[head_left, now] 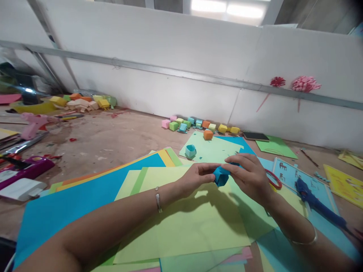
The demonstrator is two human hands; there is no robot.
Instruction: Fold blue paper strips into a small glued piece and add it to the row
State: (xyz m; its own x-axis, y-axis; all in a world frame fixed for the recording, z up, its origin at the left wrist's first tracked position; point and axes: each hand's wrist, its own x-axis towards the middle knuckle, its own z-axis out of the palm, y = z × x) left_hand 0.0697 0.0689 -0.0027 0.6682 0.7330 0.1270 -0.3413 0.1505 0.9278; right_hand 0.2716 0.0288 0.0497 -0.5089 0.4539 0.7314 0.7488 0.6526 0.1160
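Blue paper piece (221,178), hollow, hanging between both hands above pale green sheets (181,223), its opening facing wearer. Left hand (195,178): thumb and fingers pinching left edge, almost no gap. Right hand (251,175): bent fingers gripping upper right edge, little gap showing. Pale teal paper cup (190,152) standing beyond; orange cube (208,135) sitting farther back. Blue glue gun (319,206) lying right of hands.
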